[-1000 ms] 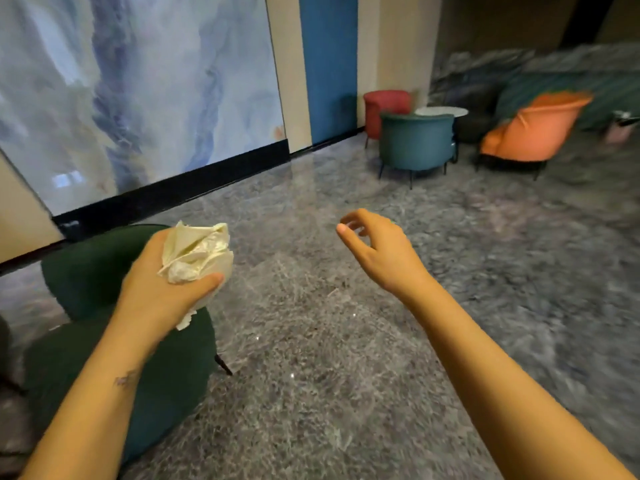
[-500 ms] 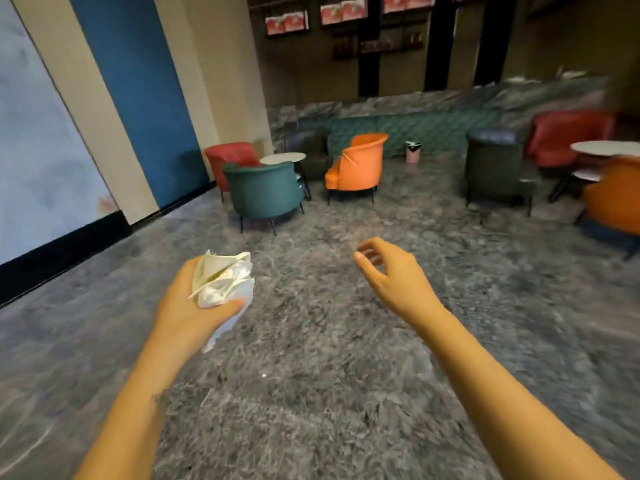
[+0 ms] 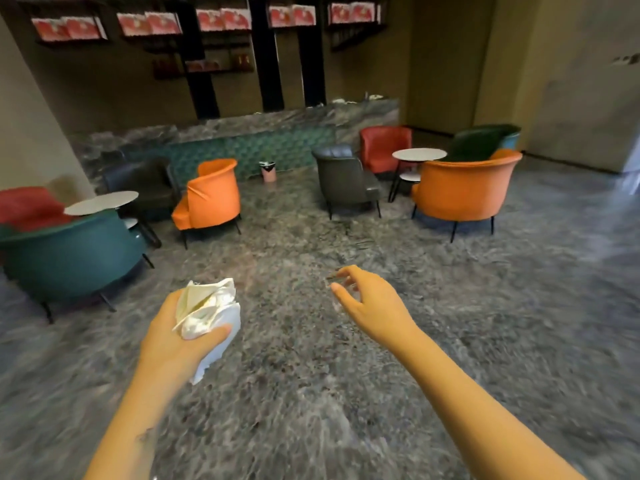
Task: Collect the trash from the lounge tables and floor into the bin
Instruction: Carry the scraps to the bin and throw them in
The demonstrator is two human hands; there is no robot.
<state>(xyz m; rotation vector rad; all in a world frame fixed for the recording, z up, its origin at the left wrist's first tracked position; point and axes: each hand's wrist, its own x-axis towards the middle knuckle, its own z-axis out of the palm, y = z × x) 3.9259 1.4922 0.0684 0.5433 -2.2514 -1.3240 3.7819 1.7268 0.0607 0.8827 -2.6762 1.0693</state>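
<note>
Where the orange chair (image 3: 207, 199) and the grey chair (image 3: 346, 178) stand apart, a wide lane of grey floor (image 3: 311, 244) runs to the small pink bin (image 3: 268, 172) against the far counter (image 3: 242, 128). The left hand (image 3: 173, 341) grips a wad of crumpled white paper (image 3: 207, 306); the right hand (image 3: 374, 303) hangs apart, fingers loosely curled, holding nothing. Print on the red shelf boxes (image 3: 221, 19) is too blurred to read.

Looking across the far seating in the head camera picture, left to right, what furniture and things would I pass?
teal chair → left orange chair → pink bin → dark grey chair → right orange chair
</note>
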